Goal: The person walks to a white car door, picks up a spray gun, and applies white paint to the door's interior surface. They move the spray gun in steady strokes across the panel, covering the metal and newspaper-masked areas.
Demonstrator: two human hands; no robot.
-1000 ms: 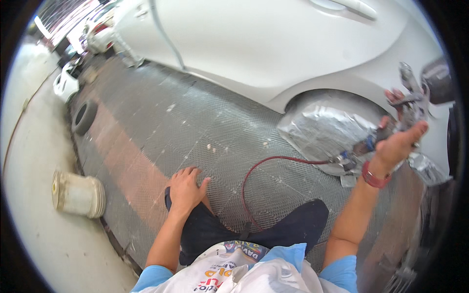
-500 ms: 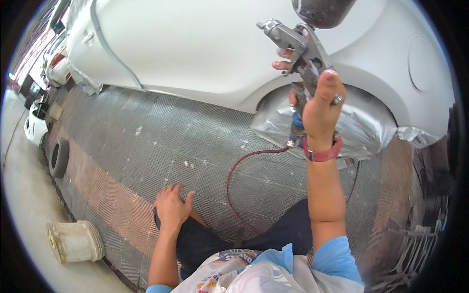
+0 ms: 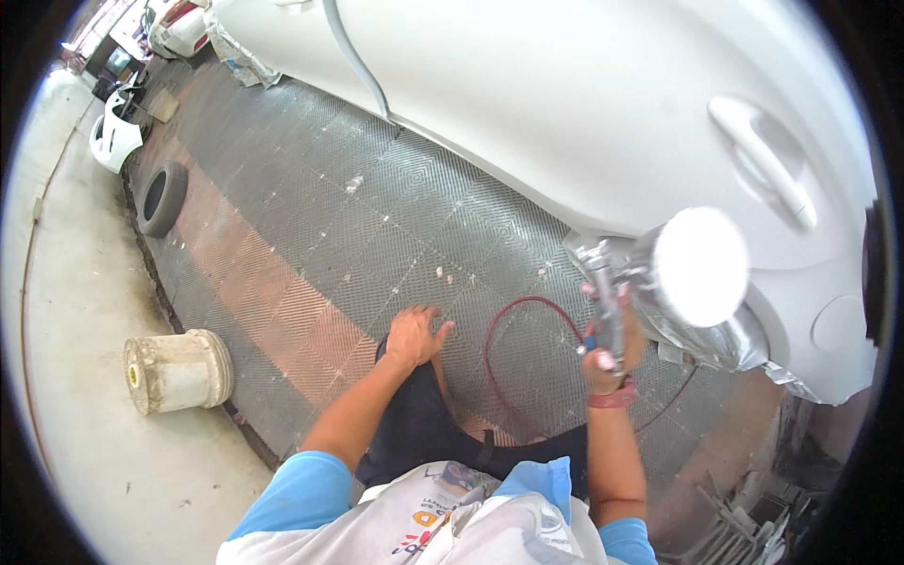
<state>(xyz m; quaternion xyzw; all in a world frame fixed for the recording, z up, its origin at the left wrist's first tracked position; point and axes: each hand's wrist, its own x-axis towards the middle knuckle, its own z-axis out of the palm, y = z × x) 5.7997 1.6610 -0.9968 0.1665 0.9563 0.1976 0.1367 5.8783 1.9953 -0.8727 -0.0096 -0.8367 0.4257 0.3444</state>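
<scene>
My right hand (image 3: 633, 347) is wrapped round the handle of a metal spray gun (image 3: 609, 306), low beside the white car (image 3: 527, 113). The gun's paint cup (image 3: 702, 266) tilts rightward, its round end a glaring white. From the handle's lower end a dark red air hose (image 3: 490, 353) loops down toward my legs. Silvery masking sheet (image 3: 739, 348) covers the wheel behind the gun. At the left, over my knee, my left hand (image 3: 414, 336) hangs with loosely bent, parted fingers and holds nothing. Whether the right fingers press the trigger is too blurred to tell.
A dirty white bucket (image 3: 179, 372) lies by the wall at the left. Beyond it are a loose tyre (image 3: 163, 200) and a white bumper-like panel (image 3: 115, 137). A door handle (image 3: 765, 165) juts from the car. Metal racks (image 3: 744, 527) stand at the lower right.
My right hand has lowered the spray gun from up by the car's side and turned it, so the cup's end now shows. My view has shifted rightward; the left hand stays empty by the knee.
</scene>
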